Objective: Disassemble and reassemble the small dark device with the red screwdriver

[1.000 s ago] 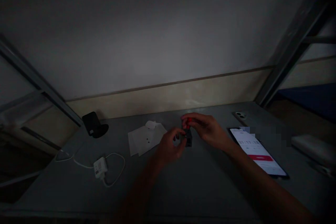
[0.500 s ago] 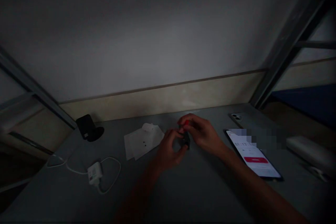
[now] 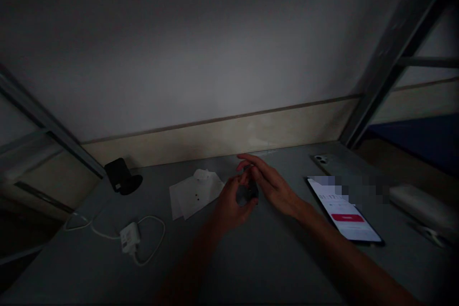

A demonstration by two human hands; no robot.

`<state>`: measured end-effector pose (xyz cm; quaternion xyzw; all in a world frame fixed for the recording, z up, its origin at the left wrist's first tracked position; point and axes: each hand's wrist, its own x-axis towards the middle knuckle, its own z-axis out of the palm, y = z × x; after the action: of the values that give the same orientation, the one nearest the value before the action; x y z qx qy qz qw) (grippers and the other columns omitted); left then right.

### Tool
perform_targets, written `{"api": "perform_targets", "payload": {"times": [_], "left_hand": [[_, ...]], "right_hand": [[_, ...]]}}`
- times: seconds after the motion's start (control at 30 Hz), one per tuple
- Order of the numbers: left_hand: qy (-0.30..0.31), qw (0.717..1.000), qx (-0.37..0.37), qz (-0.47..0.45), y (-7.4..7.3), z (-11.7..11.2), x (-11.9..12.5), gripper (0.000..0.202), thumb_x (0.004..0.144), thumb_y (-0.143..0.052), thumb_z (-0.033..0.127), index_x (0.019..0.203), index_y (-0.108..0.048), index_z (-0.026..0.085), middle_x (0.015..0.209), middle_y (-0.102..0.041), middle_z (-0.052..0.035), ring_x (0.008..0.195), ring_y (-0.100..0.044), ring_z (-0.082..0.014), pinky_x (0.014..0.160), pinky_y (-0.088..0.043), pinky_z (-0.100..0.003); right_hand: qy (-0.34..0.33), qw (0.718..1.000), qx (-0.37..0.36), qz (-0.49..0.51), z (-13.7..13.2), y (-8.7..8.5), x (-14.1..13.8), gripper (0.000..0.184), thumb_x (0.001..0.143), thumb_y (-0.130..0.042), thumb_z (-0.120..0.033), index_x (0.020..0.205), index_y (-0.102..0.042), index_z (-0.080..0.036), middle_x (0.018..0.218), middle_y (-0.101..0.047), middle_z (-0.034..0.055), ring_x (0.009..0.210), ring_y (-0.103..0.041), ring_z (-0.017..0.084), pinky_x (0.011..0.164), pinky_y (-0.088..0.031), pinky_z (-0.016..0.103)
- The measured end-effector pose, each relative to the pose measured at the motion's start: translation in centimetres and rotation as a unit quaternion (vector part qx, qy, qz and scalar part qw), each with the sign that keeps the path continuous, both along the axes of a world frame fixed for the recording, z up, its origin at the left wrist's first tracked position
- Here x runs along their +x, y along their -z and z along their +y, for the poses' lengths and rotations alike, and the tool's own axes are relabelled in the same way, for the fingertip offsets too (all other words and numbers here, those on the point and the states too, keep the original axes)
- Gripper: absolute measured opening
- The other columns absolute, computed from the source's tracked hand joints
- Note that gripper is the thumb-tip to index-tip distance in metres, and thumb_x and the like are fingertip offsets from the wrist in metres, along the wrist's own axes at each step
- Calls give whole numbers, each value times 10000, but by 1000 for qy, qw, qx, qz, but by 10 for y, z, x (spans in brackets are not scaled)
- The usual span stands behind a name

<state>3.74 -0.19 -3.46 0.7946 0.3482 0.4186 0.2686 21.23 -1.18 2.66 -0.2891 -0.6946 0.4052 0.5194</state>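
Note:
Above the middle of the desk, my left hand grips a small dark object between thumb and fingers. What kind of object it is cannot be made out in the dim light. My right hand is at the object's upper end, its thumb close to the left fingertips and its index finger reaching out over them. Whatever lies under the right fingers is hidden. To the left of my hands are white paper sheets with tiny dark pieces and a crumpled white scrap on them.
A lit tablet lies to the right on the grey desk, near a phone and a pale long object. At left are a black stand-like object and a white charger with its cable. A wall rises behind.
My right fingers have shifted and stretched out over the object's top. The red piece seen between them earlier no longer shows. My left hand keeps its grip on the dark object.

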Motion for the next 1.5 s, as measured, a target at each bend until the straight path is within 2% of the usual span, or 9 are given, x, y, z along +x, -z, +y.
{"api": "perform_targets", "payload": {"times": [0.1, 0.2, 0.43, 0.63, 0.93, 1.07, 1.2, 1.3, 1.5], "left_hand": [[10, 1000, 2, -1, -2, -1, 0, 392, 829, -739, 251, 1148, -513, 268, 1338, -581, -110, 1275, -543, -299, 1087, -441, -548], [19, 1000, 3, -7, -3, -2, 0, 325, 834, -733, 240, 1070, -509, 259, 1384, -554, -111, 1337, -499, -309, 1119, -397, -575], [1, 1000, 4, -11, -2, -3, 0, 351, 810, -745, 206, 1064, -506, 247, 1217, -607, -97, 1168, -591, -273, 1008, -477, -508], [-6, 1000, 10, -10, -2, -4, 1, 343, 814, -736, 185, 1060, -504, 248, 1225, -599, -107, 1211, -571, -281, 1031, -459, -516], [-7, 1000, -4, -8, 0, -5, 0, 437, 818, -733, 208, 1188, -506, 264, 1238, -600, -108, 1176, -581, -284, 1018, -472, -516], [-21, 1000, -13, -1, 2, -5, 1, 462, 828, -729, 250, 1232, -508, 262, 1213, -611, -106, 1135, -592, -285, 998, -485, -505], [-22, 1000, -5, 5, 4, -4, 1, 414, 826, -733, 280, 1190, -538, 253, 1180, -621, -96, 1111, -606, -283, 980, -500, -492], [-15, 1000, 5, 8, 2, -3, 0, 395, 825, -733, 270, 1170, -543, 248, 1178, -624, -93, 1118, -611, -284, 973, -505, -502], [-18, 1000, 4, 4, 2, -4, 0, 348, 816, -742, 240, 1101, -541, 257, 1158, -627, -97, 1100, -610, -278, 956, -506, -505]], "right_hand": [[-3, 1000, -16, 23, 0, -2, 2, 421, 1038, -393, -479, 1381, -562, -303, 1258, -632, 78, 1030, -640, 220, 910, -528, 383], [-28, 995, -49, 77, 4, -2, 2, 443, 1022, -450, -464, 1419, -526, -283, 1231, -656, 89, 1017, -655, 213, 894, -529, 373], [15, 993, -68, 100, 14, 6, -4, 339, 969, -560, -485, 1141, -659, -210, 741, -598, -2, 676, -590, 156, 662, -498, 291], [-24, 988, -103, 116, 15, 8, 3, 379, 963, -538, -495, 1129, -693, -191, 900, -659, 58, 842, -641, 204, 794, -518, 350], [55, 991, -83, 92, 19, 11, 5, 218, 831, -749, -385, 930, -676, -205, 854, -686, 28, 766, -642, 175, 718, -523, 314], [107, 993, -10, 43, 18, 11, 5, 207, 812, -780, -308, 983, -696, -227, 889, -664, 22, 820, -638, 181, 757, -519, 319], [109, 990, 78, -35, 13, 4, 6, 186, 930, -646, -313, 1078, -729, -238, 958, -677, 59, 885, -644, 198, 803, -513, 345], [104, 992, 59, -37, 9, 0, 7, 197, 972, -574, -320, 1066, -717, -222, 951, -698, 62, 874, -661, 198, 797, -523, 350], [124, 992, 30, -6, 10, 0, 7, 121, 863, -726, -313, 912, -680, -212, 863, -690, 34, 816, -658, 194, 777, -532, 342]]}}
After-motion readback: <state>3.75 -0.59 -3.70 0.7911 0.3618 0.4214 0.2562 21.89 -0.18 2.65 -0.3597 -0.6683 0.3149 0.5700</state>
